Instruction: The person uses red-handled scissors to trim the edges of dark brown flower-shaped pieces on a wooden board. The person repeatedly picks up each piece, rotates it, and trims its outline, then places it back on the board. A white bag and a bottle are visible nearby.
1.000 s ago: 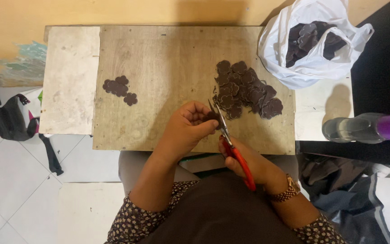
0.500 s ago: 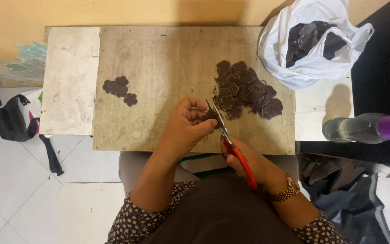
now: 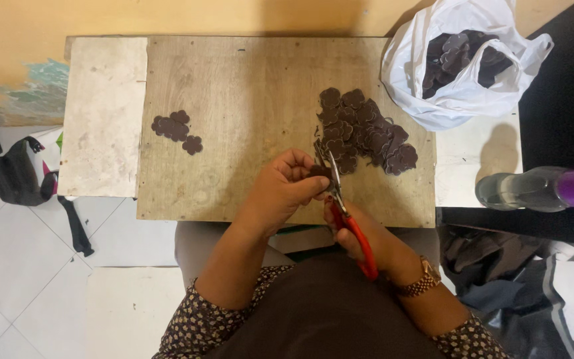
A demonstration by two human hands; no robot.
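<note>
**Scissors angled up-left over the board, small dark cutout pinched at the blades**

Scissors (image 3: 343, 209): red handles, grey metal blades. Long axis runs diagonally, handles low and toward the person's body, tips pointing up and slightly left toward the far edge of the board. Whether the blades stand apart or together cannot be told from this view.

Right hand (image 3: 353, 229): fingers curled closed around the red handles, gripping them; a gold-toned link watch (image 3: 422, 282) sits on the wrist.

Left hand (image 3: 287, 186): fingers pinched shut on a small dark brown cutout (image 3: 318, 171), held just beside the blades, above the near edge of the board.

Wooden board (image 3: 247, 100): flat, pale, rectangular, grain visible, scuffed. It lies across the person's lap area, next to a whitish, stained slab (image 3: 104, 113) on its left.

Pile of cutouts (image 3: 363, 129): dark brown, thin, flat, flower-shaped with scalloped edges, overlapping loosely on the right part of the board, just beyond the scissor tips.

Small cluster of cutouts (image 3: 175, 129): same brown flower shapes, a few together on the board's left part, well apart from the pile.

White plastic bag (image 3: 460, 100): crinkled, thin, mouth open, more dark pieces inside; sits past the board's right far corner.

Clear bottle (image 3: 539, 189): lying on its side, purple cap pointing right.
</note>
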